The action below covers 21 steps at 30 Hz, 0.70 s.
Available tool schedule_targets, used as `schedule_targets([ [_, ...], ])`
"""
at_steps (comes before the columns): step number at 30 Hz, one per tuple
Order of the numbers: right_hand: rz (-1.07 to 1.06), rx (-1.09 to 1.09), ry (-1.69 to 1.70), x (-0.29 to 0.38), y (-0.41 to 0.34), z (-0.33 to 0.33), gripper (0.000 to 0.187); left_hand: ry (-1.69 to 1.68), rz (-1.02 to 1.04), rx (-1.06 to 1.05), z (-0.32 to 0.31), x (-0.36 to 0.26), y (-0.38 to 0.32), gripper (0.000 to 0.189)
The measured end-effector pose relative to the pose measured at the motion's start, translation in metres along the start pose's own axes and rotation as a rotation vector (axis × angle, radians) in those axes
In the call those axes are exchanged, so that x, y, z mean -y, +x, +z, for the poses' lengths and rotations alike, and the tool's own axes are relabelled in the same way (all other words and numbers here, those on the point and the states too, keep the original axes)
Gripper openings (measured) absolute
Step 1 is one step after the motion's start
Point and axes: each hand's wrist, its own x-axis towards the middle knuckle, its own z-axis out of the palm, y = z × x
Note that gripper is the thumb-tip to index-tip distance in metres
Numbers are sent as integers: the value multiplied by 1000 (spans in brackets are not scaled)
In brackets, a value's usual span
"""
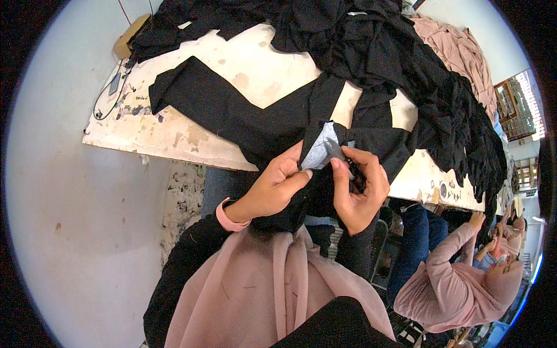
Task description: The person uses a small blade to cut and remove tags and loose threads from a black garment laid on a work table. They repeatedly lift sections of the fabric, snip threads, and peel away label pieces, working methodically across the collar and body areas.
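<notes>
My left hand, with a pink band at the wrist, pinches the edge of a black garment where a light blue fabric piece shows. In my right hand is a small grey metal tool, seemingly thread snips. Its pointed blades lie over the blue fabric, and the rest is partly hidden by my fingers. The garment spreads across the table's front edge, with one long part reaching to the left. Some of its black cloth hangs down in front of me.
A worn white worktable bears a heap of black garments at the back and right. Pinkish cloth lies behind it. A cable and small dark device are at the left. A co-worker sits at my right.
</notes>
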Motion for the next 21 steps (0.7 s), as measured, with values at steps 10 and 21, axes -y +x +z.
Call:
schedule_targets([
  [10,-91,62,-70,8,4,-5,16,-32,20,-38,1,0,1,53],
  [21,-199,265,-21,3,-15,-3,37,-716,41,-115,-14,-12,6,65],
])
